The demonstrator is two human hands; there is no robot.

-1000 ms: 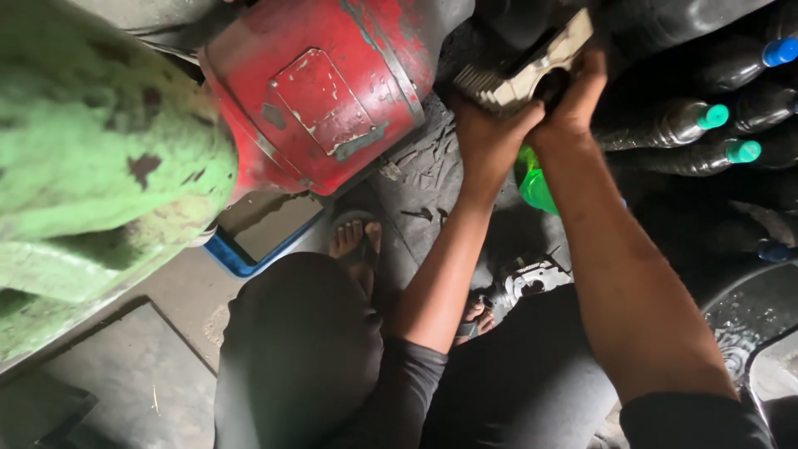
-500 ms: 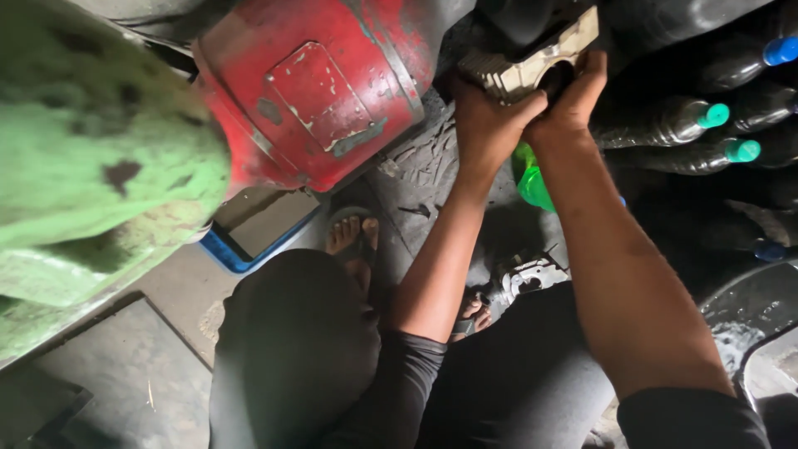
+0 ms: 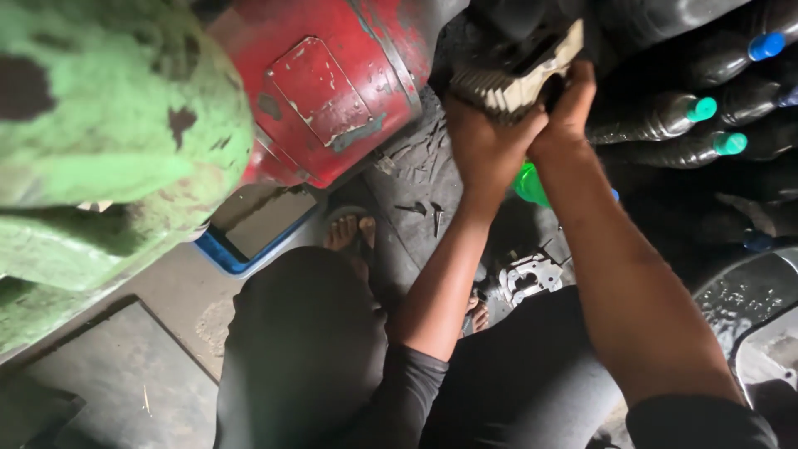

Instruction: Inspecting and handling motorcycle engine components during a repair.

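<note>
Head view: left hand [image 3: 486,145] and right hand [image 3: 573,104], fingers of both clamped on finned metal part [image 3: 519,79], held up, top centre. Risk: greasy part may slip, drop toward bare foot [image 3: 349,233] on floor. Dark bottles w/ green cap [image 3: 705,109] and blue cap [image 3: 765,46] stacked right; red drum [image 3: 332,91] w/ square riveted plate, left.

Repair workshop: chipped red drum [image 3: 332,91], oil-dark bottles [image 3: 673,116] right of it, metal part [image 3: 528,278] on grimy floor [image 3: 166,291] below.

Bottles [image 3: 706,125] right of finned part [image 3: 515,79]
</note>
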